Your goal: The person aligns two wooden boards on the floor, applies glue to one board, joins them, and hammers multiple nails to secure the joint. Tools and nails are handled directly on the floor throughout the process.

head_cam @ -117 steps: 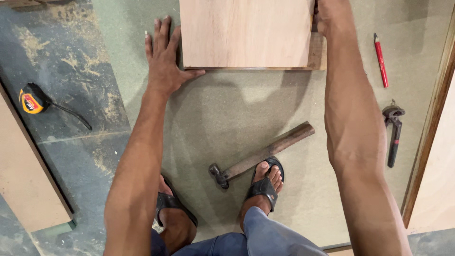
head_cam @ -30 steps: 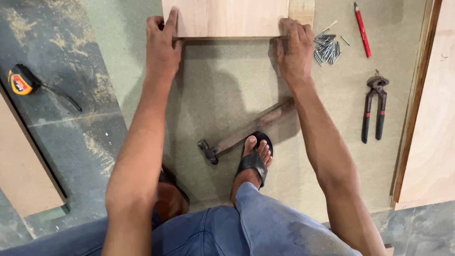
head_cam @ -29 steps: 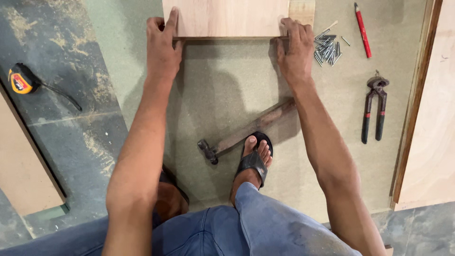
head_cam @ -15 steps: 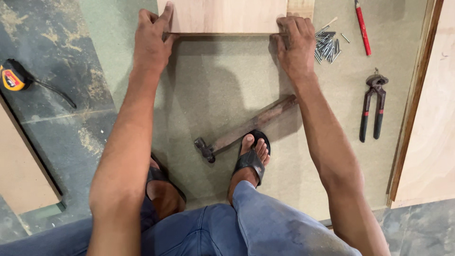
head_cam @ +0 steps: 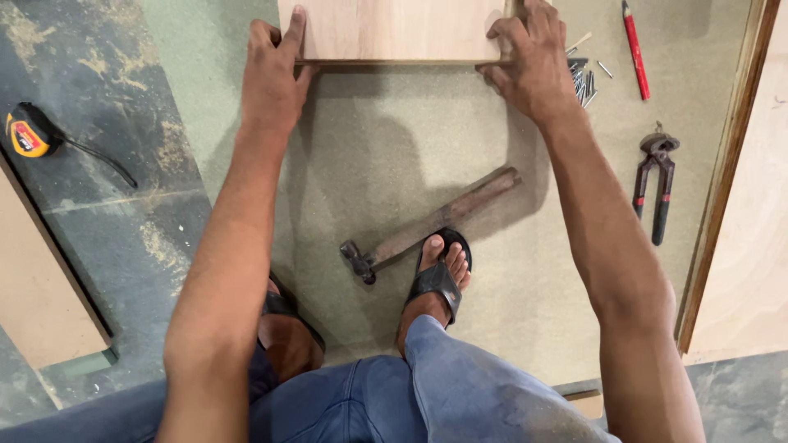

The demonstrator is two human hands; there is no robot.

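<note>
We see a dusty grey-green board (head_cam: 394, 156) as the work surface, laid over a dark stone floor (head_cam: 107, 221) streaked with sawdust; pale plywood sheets lie at the left (head_cam: 41, 303) and right (head_cam: 747, 246) edges; light is soft and even

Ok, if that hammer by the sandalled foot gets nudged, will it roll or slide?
The hammer probably pivots rather than rolls: its metal head looks heavier and should drag. The worn wooden handle seems stiff and fairly grippy. It lies flat, so it likely won't tip.
</note>
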